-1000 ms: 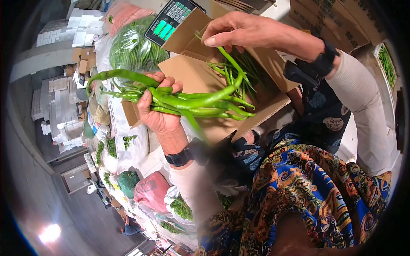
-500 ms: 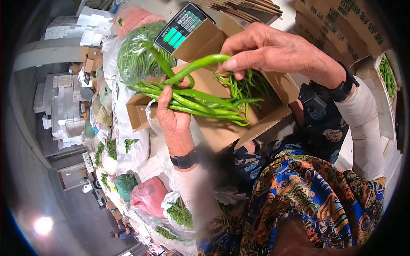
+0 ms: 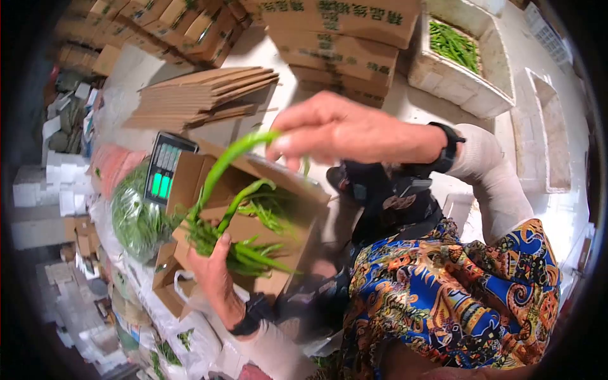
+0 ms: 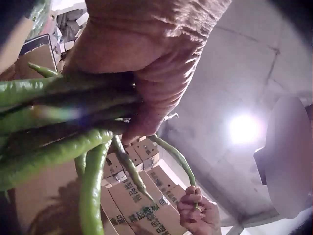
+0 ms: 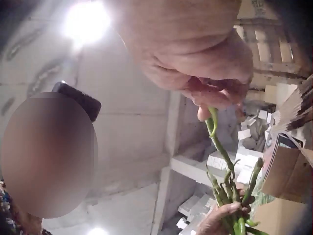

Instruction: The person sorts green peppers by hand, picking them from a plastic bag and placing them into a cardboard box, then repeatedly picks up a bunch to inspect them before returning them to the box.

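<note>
- Head view: right hand (image 3: 348, 132) pinching one pepper (image 3: 220, 170) by its end, likely because that's sticking out free.
- Left hand (image 3: 212, 269) wrapping the bunch (image 3: 250, 258), probably for bundling.
- Box (image 3: 183, 180) sitting open underneath, presumably for catching; loose peppers (image 3: 267, 214) lying inside.

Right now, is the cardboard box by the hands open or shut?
Open: the cardboard box has its flaps spread apart, and loose green peppers show inside.

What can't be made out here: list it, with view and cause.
Head: most fingers of the left hand, hidden behind the held peppers.
Head: digits on the scale, too small.
Left wrist: outer ends of several peppers, cut off by the left edge.
Right wrist: lower ends of some, cut off by the bottom edge.
</note>
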### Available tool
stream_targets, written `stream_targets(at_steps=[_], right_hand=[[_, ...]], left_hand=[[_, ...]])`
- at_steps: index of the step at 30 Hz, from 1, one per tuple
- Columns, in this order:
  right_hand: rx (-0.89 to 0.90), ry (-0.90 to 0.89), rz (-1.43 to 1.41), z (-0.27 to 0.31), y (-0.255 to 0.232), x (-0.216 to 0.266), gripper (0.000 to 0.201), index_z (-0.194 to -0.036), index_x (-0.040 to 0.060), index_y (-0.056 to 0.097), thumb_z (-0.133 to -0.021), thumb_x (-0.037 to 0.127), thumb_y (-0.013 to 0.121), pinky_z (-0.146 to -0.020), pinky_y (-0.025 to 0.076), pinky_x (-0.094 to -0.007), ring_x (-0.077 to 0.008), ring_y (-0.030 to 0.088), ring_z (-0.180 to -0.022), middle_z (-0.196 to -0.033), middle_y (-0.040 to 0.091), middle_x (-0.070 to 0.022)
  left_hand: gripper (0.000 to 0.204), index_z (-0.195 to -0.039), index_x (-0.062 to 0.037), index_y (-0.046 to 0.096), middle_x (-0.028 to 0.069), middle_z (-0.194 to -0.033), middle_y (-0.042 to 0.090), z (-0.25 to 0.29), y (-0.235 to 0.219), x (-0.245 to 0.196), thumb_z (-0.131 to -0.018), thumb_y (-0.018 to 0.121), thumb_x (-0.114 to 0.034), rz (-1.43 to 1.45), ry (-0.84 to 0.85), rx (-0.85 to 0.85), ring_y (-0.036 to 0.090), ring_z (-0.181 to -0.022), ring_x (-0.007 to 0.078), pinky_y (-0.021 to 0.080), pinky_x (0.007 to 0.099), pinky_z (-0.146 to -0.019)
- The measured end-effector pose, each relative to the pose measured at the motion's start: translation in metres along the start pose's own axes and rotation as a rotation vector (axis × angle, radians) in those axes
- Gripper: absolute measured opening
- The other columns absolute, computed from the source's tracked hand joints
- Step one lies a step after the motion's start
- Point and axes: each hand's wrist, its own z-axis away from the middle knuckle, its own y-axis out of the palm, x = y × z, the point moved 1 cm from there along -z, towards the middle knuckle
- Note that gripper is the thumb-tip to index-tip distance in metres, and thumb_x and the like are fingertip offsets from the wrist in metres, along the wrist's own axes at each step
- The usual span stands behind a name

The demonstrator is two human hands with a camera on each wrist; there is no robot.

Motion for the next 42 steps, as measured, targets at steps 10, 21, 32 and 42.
stream_targets(at_steps=[10,21,32,42], right_hand=[[-0.052,-0.346,0.546,0.014,0.009,-0.02,0.025,-0.092,-0.0024,0.063,-0.085,0.022,0.063,-0.06,0.043,-0.0264,-0.0082,0.051,-0.066,-0.069,0.059,-0.0046],[-0.014,-0.23,0.346,0.002,0.034,-0.025,0.025,-0.093,-0.003,0.065,-0.088,0.021,0.06,-0.064,0.045,-0.027,-0.0115,0.056,-0.069,-0.075,0.062,-0.0061],[-0.656,-0.151,0.112,0.06,-0.01,-0.043,0.022,-0.097,-0.0033,0.064,-0.086,0.016,0.062,-0.066,0.047,-0.027,-0.0098,0.057,-0.071,-0.077,0.064,-0.0038],[-1.153,-0.057,0.435,0.172,-0.112,-0.081,0.02,-0.098,0.0053,0.066,-0.092,0.022,0.056,-0.051,0.036,-0.0192,-0.0019,0.044,-0.062,-0.072,0.058,0.0037]], left_hand=[[0.037,-0.109,0.0008,0.058,0.0039,-0.091,0.061,0.005,-0.006,-0.013,-0.074,0.067,-0.008,0.288,0.007,0.137,0.056,-0.077,0.0131,0.045,0.0261,-0.071],[0.038,-0.112,-0.0003,0.061,0.0018,-0.095,0.065,0.004,-0.004,-0.021,-0.075,0.067,-0.007,0.094,0.142,0.195,0.057,-0.083,0.0087,0.046,0.0243,-0.077],[0.035,-0.111,0.0014,0.054,0.0108,-0.099,0.059,-0.025,-0.035,0.013,-0.078,0.063,-0.001,0.475,-0.018,-0.086,0.057,-0.083,0.0147,0.05,0.0237,-0.071],[0.035,-0.11,-0.0009,0.053,0.0137,-0.102,0.06,-0.048,-0.053,0.046,-0.077,0.064,-0.007,0.557,0.017,-0.09,0.055,-0.078,0.0142,0.048,0.026,-0.068]])
